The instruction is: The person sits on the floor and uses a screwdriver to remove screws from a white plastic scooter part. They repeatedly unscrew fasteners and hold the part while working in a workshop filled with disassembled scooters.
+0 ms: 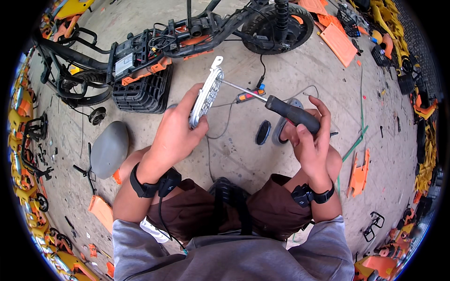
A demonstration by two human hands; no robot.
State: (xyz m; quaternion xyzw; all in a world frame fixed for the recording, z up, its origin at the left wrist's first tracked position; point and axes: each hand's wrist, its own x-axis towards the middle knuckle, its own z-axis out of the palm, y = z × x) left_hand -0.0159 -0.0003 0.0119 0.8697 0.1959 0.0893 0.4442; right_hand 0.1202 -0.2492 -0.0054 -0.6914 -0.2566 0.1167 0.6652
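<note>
My left hand (174,132) grips a flat oblong part (206,99), white and silver, with a row of small cells on its face and a tab at the top. It is tilted up on its edge. The black handle of a screwdriver (291,114) sits in my right hand (315,140), the thumb pressed on it and the index finger raised. Its thin metal shaft points left, with the tip at the upper face of the part; whether it sits in a screw I cannot tell. Below them on the floor lies a black oval piece (263,132).
A stripped scooter frame (154,49) rests ahead over a black crate (140,91); its wheel (276,30) is at the far right. A grey seat (110,150) lies left. Cables and a power strip (250,95) cross the floor. Orange panels (338,44) lie about.
</note>
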